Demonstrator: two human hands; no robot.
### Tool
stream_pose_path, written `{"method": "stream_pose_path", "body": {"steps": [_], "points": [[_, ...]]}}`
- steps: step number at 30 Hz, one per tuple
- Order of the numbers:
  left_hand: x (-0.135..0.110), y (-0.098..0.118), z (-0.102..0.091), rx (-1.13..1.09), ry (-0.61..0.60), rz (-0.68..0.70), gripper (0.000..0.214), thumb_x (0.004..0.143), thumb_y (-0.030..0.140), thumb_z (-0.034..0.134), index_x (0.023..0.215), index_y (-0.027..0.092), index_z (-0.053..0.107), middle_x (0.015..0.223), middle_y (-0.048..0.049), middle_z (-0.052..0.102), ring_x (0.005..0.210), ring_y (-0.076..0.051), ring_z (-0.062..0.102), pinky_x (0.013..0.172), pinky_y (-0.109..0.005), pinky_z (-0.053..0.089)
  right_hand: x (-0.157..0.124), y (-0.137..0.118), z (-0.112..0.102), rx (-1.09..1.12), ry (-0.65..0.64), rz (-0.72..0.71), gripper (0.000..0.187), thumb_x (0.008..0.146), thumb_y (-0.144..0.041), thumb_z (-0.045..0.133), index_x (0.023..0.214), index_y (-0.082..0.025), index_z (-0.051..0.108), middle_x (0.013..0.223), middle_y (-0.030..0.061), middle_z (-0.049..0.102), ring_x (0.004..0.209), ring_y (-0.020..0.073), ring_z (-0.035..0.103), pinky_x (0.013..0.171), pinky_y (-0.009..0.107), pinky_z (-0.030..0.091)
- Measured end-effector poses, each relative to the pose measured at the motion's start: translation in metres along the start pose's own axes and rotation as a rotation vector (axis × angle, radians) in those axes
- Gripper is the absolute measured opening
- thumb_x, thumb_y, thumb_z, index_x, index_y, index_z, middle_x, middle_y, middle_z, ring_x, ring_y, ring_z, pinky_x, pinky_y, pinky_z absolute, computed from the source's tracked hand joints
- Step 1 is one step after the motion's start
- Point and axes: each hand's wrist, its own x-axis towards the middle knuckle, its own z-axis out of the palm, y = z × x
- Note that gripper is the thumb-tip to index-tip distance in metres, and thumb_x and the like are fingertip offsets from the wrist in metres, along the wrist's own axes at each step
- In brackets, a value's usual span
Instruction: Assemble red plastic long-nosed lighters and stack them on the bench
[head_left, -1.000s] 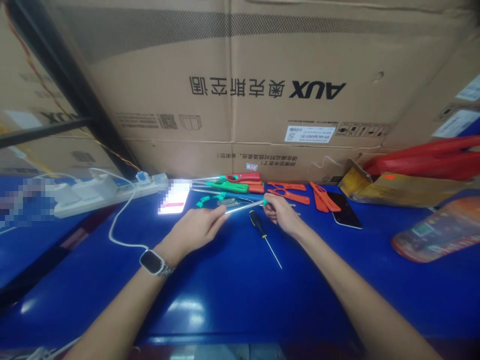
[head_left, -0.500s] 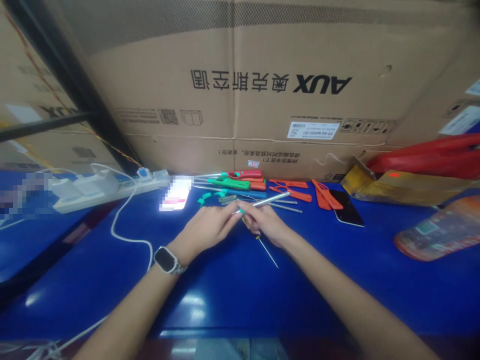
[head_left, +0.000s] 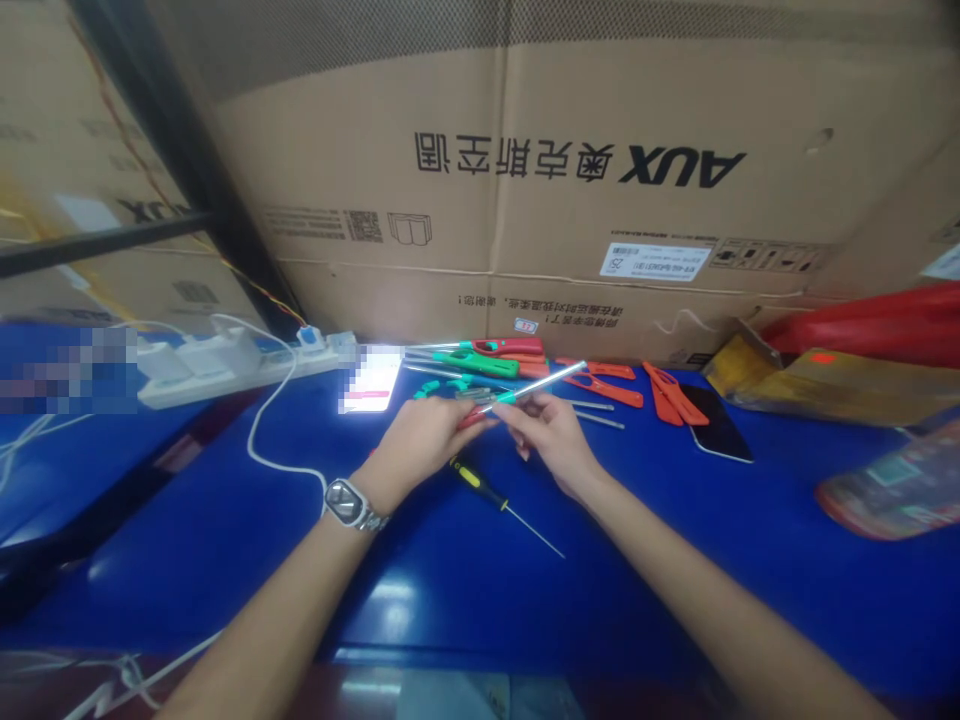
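My left hand and my right hand meet over a blue table. Both pinch a long lighter part: a shiny metal tube with a green collar and a red piece at my left fingers. The tube points up to the right. A watch is on my left wrist. A black and yellow screwdriver lies on the table just below my hands.
Red and green long lighters and orange handle halves lie behind my hands. A lit phone sits left, a dark phone right. A power strip with white cable is far left. Big cardboard boxes wall the back.
My right hand slid left along the tube to meet my left hand, and the tube swung so its tip points up right. The screwdriver shows fully again.
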Motion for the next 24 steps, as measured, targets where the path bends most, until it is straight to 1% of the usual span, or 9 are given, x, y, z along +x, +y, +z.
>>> {"method": "stream_pose_path", "body": {"steps": [3, 7, 10, 12, 14, 16, 18, 21, 24], "points": [[-0.001, 0.000, 0.002, -0.041, -0.008, 0.025, 0.033, 0.098, 0.046, 0.051, 0.080, 0.019, 0.059, 0.070, -0.0035, 0.063, 0.063, -0.019, 0.060, 0.056, -0.027, 0.033, 0.002, 0.003, 0.000, 0.002, 0.027, -0.004, 0.043, 0.069, -0.055, 0.079, 0.073, -0.017, 0.059, 0.053, -0.0055, 0.053, 0.040, 0.0071, 0.044, 0.034, 0.019, 0.037], [-0.004, -0.005, 0.005, -0.301, -0.001, 0.049, 0.024, 0.097, 0.041, 0.052, 0.091, 0.018, 0.057, 0.073, -0.0004, 0.061, 0.061, -0.015, 0.056, 0.057, -0.026, 0.039, 0.003, 0.005, -0.003, -0.004, 0.062, -0.029, 0.043, 0.066, -0.054, 0.081, 0.074, -0.016, 0.062, 0.054, -0.0040, 0.057, 0.041, 0.0073, 0.046, 0.036, 0.020, 0.040], [-0.005, -0.009, 0.002, -0.429, 0.014, 0.111, 0.024, 0.098, 0.040, 0.051, 0.098, 0.018, 0.061, 0.083, -0.0012, 0.066, 0.071, -0.015, 0.060, 0.066, -0.026, 0.044, 0.003, 0.005, -0.005, 0.013, 0.090, -0.019, 0.043, 0.067, -0.054, 0.081, 0.072, -0.017, 0.061, 0.056, -0.0032, 0.057, 0.042, 0.0075, 0.047, 0.036, 0.020, 0.040], [-0.005, -0.010, 0.000, -0.400, 0.009, 0.148, 0.028, 0.100, 0.042, 0.047, 0.106, 0.021, 0.064, 0.091, -0.0026, 0.070, 0.077, -0.017, 0.062, 0.071, -0.027, 0.044, 0.003, 0.005, -0.007, 0.020, 0.098, -0.024, 0.042, 0.067, -0.054, 0.081, 0.073, -0.017, 0.061, 0.056, -0.0031, 0.057, 0.043, 0.0078, 0.047, 0.036, 0.020, 0.040], [-0.005, -0.009, -0.001, -0.308, 0.011, 0.133, 0.031, 0.102, 0.043, 0.043, 0.111, 0.022, 0.064, 0.094, -0.0039, 0.071, 0.077, -0.018, 0.064, 0.069, -0.027, 0.043, 0.003, 0.005, -0.007, 0.018, 0.103, -0.032, 0.042, 0.067, -0.054, 0.081, 0.075, -0.016, 0.062, 0.057, -0.0030, 0.057, 0.044, 0.0080, 0.047, 0.036, 0.020, 0.040], [-0.006, -0.007, -0.001, -0.209, 0.020, 0.110, 0.033, 0.103, 0.043, 0.040, 0.108, 0.021, 0.063, 0.093, -0.0047, 0.071, 0.076, -0.019, 0.065, 0.066, -0.027, 0.041, 0.002, 0.005, -0.005, 0.012, 0.096, -0.037, 0.042, 0.066, -0.053, 0.081, 0.077, -0.016, 0.064, 0.057, -0.0027, 0.058, 0.044, 0.0081, 0.047, 0.036, 0.020, 0.040], [-0.006, -0.005, -0.001, -0.149, 0.015, 0.116, 0.034, 0.104, 0.044, 0.037, 0.104, 0.021, 0.062, 0.093, -0.0046, 0.071, 0.077, -0.019, 0.066, 0.064, -0.027, 0.041, 0.001, 0.006, -0.003, -0.002, 0.075, -0.043, 0.041, 0.066, -0.052, 0.081, 0.077, -0.016, 0.064, 0.058, -0.0027, 0.058, 0.044, 0.0078, 0.047, 0.036, 0.019, 0.040], [-0.006, -0.002, 0.000, -0.097, 0.004, 0.124, 0.034, 0.104, 0.044, 0.035, 0.101, 0.022, 0.060, 0.093, -0.0041, 0.071, 0.077, -0.020, 0.066, 0.063, -0.027, 0.040, -0.001, 0.006, 0.000, -0.028, 0.038, -0.047, 0.039, 0.069, -0.051, 0.079, 0.074, -0.016, 0.063, 0.056, -0.0030, 0.057, 0.042, 0.0068, 0.046, 0.036, 0.019, 0.040], [-0.005, 0.000, 0.002, -0.099, -0.025, 0.094, 0.031, 0.104, 0.044, 0.036, 0.103, 0.021, 0.058, 0.092, -0.0049, 0.071, 0.075, -0.021, 0.067, 0.063, -0.028, 0.042, -0.002, 0.005, 0.001, -0.029, 0.034, -0.042, 0.039, 0.070, -0.051, 0.079, 0.071, -0.016, 0.062, 0.056, -0.0032, 0.056, 0.041, 0.0063, 0.046, 0.036, 0.019, 0.040]]}}
